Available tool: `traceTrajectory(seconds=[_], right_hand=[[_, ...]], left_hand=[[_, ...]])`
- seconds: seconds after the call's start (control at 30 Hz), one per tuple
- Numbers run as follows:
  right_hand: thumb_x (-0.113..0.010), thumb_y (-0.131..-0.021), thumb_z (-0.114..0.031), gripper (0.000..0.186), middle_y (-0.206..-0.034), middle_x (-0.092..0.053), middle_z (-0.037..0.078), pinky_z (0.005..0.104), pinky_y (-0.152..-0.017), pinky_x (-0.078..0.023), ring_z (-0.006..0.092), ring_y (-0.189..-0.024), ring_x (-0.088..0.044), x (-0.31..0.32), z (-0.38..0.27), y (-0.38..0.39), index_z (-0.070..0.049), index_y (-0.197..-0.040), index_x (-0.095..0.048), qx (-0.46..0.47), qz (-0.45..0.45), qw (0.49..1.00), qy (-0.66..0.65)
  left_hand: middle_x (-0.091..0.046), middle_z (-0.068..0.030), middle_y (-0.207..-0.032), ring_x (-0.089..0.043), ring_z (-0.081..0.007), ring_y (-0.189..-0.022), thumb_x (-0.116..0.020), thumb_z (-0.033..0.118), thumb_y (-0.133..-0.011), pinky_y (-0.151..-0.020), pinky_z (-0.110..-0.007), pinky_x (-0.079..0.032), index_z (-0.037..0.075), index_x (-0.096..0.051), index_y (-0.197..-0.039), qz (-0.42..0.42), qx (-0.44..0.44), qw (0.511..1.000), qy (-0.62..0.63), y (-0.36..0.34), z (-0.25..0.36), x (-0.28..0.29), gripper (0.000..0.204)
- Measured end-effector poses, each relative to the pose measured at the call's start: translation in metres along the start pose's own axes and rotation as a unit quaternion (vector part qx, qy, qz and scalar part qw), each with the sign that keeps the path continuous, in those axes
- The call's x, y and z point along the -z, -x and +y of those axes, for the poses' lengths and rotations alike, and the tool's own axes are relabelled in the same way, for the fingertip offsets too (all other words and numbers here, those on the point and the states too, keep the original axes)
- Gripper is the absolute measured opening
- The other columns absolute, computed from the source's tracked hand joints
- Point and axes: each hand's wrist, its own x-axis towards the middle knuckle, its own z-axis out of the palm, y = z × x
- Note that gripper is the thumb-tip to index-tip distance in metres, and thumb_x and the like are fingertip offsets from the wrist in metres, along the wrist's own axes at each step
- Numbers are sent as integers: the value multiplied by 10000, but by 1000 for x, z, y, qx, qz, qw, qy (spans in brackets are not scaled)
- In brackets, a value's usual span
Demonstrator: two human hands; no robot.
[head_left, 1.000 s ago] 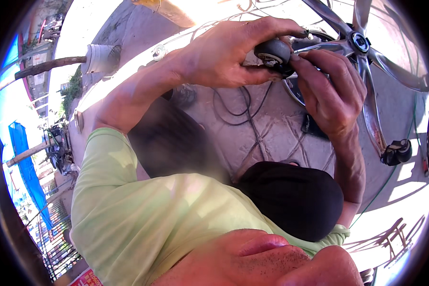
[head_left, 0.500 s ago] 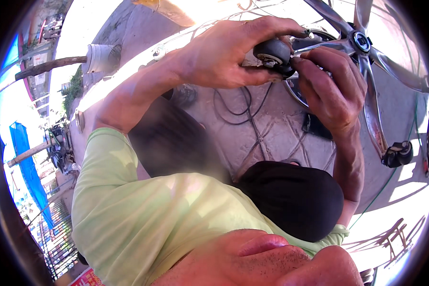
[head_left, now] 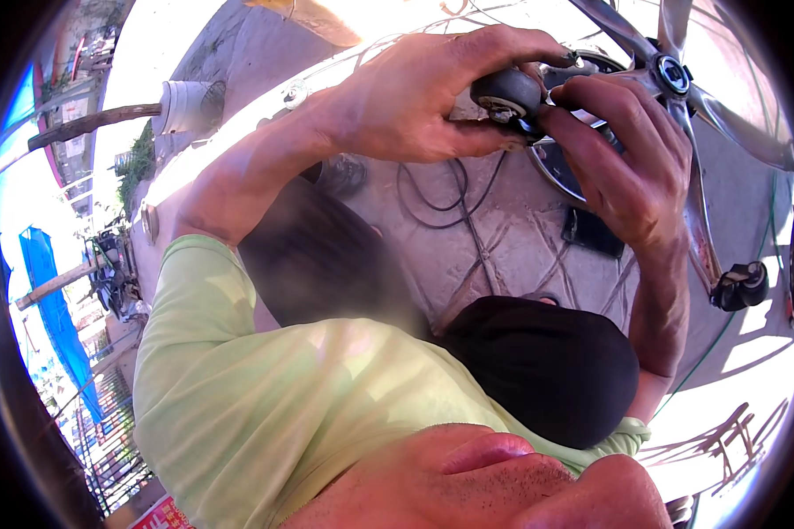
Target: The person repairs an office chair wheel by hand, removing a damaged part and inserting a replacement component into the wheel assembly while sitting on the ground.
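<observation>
My left hand (head_left: 415,97) grips a black caster wheel (head_left: 507,92) with a pale hub, thumb and fingers reaching round it from both sides. My right hand (head_left: 631,145) is closed at the caster's right side, its bent fingertips meeting the wheel's edge; whatever small part may lie between them is hidden. Just beyond my right hand is a shiny metal chair base (head_left: 674,76) with several legs radiating from a round hub. Another black caster (head_left: 739,286) sits at the end of one leg. A dark round part with a shiny rim (head_left: 551,176) shows partly behind my hands.
A black cable (head_left: 464,198) loops over the concrete floor. A dark flat rectangular object (head_left: 593,233) lies below my right hand. To the left stands a white bucket (head_left: 185,108) near a wooden pole (head_left: 97,123). A thin green line (head_left: 713,346) crosses the floor at right.
My right hand has shifted slightly right, its fingers a little straighter at the caster's edge. The caster has turned a little in my left hand, which stays almost in place.
</observation>
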Motion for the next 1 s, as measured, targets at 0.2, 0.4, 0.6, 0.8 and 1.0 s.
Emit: traceTrajectory(seconds=[0.2,0.4,0.6,0.8,1.0], right_hand=[[-726,-679,-14,366,-1053,-680,53,370,-746,-571,267,-918,-694,0,2,3,-89,-1035,-764,-27,9,998,-50],[-719,-681,0,439,-1111,-670,80,394,-795,-565,299,-955,-683,-10,-11,12,-102,-1106,-754,-94,22,989,-112],[-753,-715,-51,447,-1176,-648,88,408,-837,-555,315,-995,-664,-9,-18,16,-114,-1158,-738,-125,-5,984,-128],[-809,-717,-86,449,-1192,-631,79,404,-844,-560,312,-1013,-661,-11,-18,16,-134,-1157,-737,-131,-9,983,-129],[-895,-664,-51,490,-1258,-620,144,388,-853,-582,327,-1089,-666,-18,-23,21,-72,-1118,-710,-135,-5,985,-108]], left_hand=[[-687,-116,-1255,-697,-331,-1123,-840,171,-822,-955,-409,-563,162,-478,-1482,-1,5,1000,-7,0,1,1,753],[-680,-110,-1265,-692,-332,-1125,-832,168,-823,-952,-412,-563,152,-478,-1482,2,-12,1000,-3,-1,-1,2,748],[-672,-109,-1281,-693,-325,-1119,-826,175,-829,-951,-409,-562,151,-496,-1471,-1,-11,1000,-7,-1,-1,2,722],[-661,-99,-1306,-694,-323,-1115,-827,180,-832,-943,-403,-565,154,-500,-1469,0,-21,1000,-5,0,-2,1,716],[-660,-94,-1317,-696,-324,-1115,-829,169,-828,-935,-405,-569,158,-493,-1474,-1,-8,1000,-7,3,-1,0,729]])
